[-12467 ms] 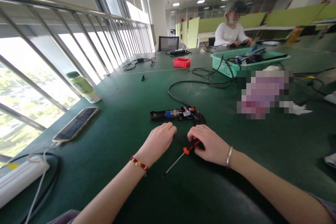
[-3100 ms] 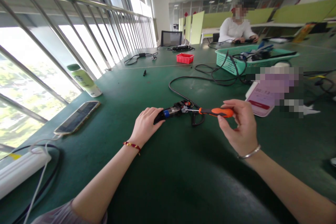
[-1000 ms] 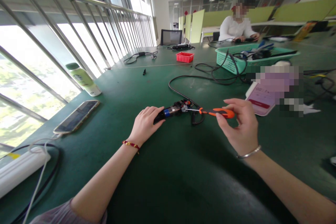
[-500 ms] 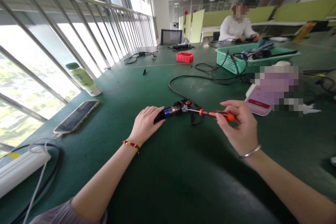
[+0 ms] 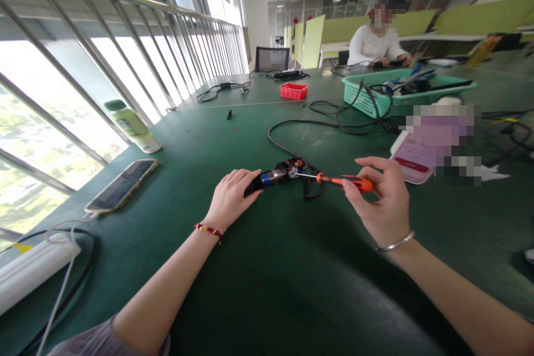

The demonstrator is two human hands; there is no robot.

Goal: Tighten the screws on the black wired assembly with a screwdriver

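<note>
A small black device (image 5: 277, 173) with a blue band, exposed wiring and a black cable lies on the green table (image 5: 258, 267). My left hand (image 5: 232, 196) rests on its near end, fingers curled over it and pinning it down. My right hand (image 5: 381, 200) pinches the orange handle of a screwdriver (image 5: 340, 180), whose thin metal shaft points left and touches the wired end of the device.
A phone (image 5: 122, 184) and a green-capped bottle (image 5: 132, 125) lie left by the railing, a white power strip (image 5: 33, 275) at the near left. A pink-screened phone (image 5: 411, 157), a green basket (image 5: 400, 94), a red bin (image 5: 294, 91) and cables lie beyond. Another person sits at the far end.
Since a second ago my right fingers have shifted on the screwdriver handle, turning it slightly; tip stays on the device. My left hand has not moved.
</note>
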